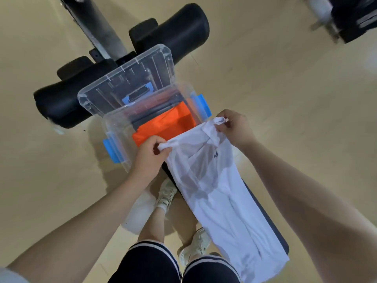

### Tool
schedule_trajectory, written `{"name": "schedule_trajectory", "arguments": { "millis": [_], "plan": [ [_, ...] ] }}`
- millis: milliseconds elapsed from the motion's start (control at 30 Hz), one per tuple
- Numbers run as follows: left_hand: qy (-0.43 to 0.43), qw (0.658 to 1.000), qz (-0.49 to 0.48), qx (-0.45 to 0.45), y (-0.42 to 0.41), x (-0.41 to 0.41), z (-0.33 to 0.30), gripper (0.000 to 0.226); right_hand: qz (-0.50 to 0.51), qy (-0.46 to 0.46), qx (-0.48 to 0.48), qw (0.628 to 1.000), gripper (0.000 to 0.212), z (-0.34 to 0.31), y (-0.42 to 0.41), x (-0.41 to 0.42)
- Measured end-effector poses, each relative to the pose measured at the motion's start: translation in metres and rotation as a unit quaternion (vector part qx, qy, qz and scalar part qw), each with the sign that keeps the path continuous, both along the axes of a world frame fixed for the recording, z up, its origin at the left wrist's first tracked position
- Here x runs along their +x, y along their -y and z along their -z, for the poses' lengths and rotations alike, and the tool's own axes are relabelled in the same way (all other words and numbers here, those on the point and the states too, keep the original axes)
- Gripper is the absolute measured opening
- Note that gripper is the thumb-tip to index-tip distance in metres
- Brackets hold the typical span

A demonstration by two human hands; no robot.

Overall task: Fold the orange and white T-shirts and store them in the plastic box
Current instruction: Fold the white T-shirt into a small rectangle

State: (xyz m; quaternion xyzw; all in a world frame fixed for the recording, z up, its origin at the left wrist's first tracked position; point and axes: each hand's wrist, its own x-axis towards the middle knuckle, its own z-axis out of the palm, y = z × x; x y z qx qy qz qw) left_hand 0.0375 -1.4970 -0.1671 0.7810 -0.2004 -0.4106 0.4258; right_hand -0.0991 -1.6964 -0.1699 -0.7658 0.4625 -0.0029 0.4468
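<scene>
The left hand (150, 155) pinched one top corner of the white T-shirt (216, 190) and the right hand (234, 127) pinched the other, fingers curled on bunched cloth. The shirt hung long and narrow over a dark bench (271, 219), just beside the plastic box (114, 127) holding the folded orange T-shirt (163, 127). With such small pinches a corner might have slipped, undoing the lengthwise fold

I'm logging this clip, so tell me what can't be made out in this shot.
- Head view: the dark print on the white T-shirt is too small and creased to read.
- The near part of the orange T-shirt is hidden by the left hand and the white shirt.
- The plastic box bottom is covered by the orange shirt.
</scene>
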Motion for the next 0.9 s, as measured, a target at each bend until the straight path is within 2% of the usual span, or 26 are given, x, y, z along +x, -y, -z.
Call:
{"name": "schedule_trajectory", "arguments": {
  "millis": [100, 167, 233, 400, 633, 700, 767, 833, 900],
  "plan": [
    [0.062, 0.998, -0.022, -0.002, 0.004, 0.012, -0.011, 0.022, -0.031, 0.010, -0.053, 0.998, 0.010, -0.002, 0.005, 0.014],
    [0.085, 0.996, 0.011, 0.005, 0.001, 0.009, -0.011, 0.027, -0.052, 0.006, -0.092, 0.994, 0.009, 0.003, 0.002, 0.008],
    [0.109, 0.992, 0.060, 0.014, -0.004, -0.004, -0.007, 0.015, -0.068, 0.006, -0.103, 0.992, 0.011, 0.011, -0.006, -0.011],
    [0.094, 0.986, 0.134, 0.038, -0.030, -0.080, 0.026, 0.002, -0.064, -0.049, -0.095, 0.992, 0.013, 0.043, -0.031, -0.095],
    [0.139, 0.973, 0.163, 0.088, -0.072, -0.197, 0.102, 0.006, -0.043, -0.101, -0.067, 0.992, 0.019, 0.112, -0.076, -0.208],
    [0.135, 0.973, 0.124, 0.138, -0.086, -0.229, 0.123, 0.013, -0.053, -0.130, -0.044, 0.989, 0.025, 0.129, -0.090, -0.228],
    [0.039, 0.983, 0.021, 0.178, -0.092, -0.253, 0.137, 0.026, -0.035, -0.148, 0.000, 0.988, 0.029, 0.142, -0.101, -0.241],
    [-0.078, 0.978, -0.100, 0.163, -0.092, -0.268, 0.147, 0.034, 0.031, -0.131, 0.038, 0.990, 0.029, 0.151, -0.108, -0.245],
    [-0.117, 0.960, -0.211, 0.143, -0.091, -0.276, 0.156, 0.030, 0.109, -0.090, 0.059, 0.988, 0.019, 0.160, -0.110, -0.241]
  ]
}}
